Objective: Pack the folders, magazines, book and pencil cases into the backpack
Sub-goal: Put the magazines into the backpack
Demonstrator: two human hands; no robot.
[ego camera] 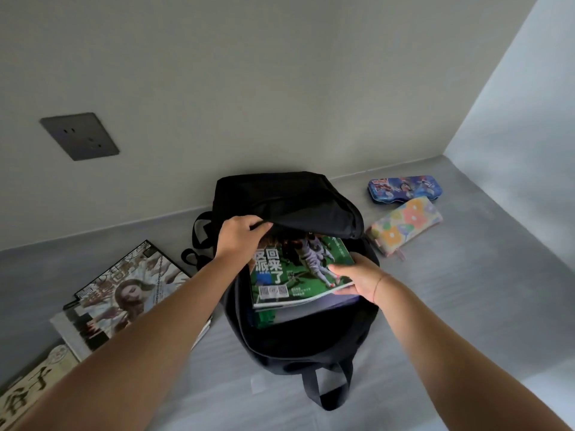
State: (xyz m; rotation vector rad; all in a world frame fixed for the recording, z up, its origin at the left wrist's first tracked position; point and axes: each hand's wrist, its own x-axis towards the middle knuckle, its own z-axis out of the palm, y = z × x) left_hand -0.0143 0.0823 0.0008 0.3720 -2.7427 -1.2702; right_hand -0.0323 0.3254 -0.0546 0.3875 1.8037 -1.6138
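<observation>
A black backpack [289,346] lies open on the grey surface in the middle. My left hand [241,236] grips its front flap and holds it up. My right hand [357,279] holds the right edge of a green magazine [289,275] that sits halfway inside the bag, on top of other flat items, one with a pale cover. To the left lies a magazine with a woman on its cover [124,297], and a beige book [28,390] at the lower left. A blue tin pencil case [404,188] and a flowered soft pencil case [404,225] rest to the right of the bag.
A grey wall with a dark power socket [79,135] stands behind the surface. A white side wall [529,135] closes the right side. The backpack's carry handle [326,387] points toward me.
</observation>
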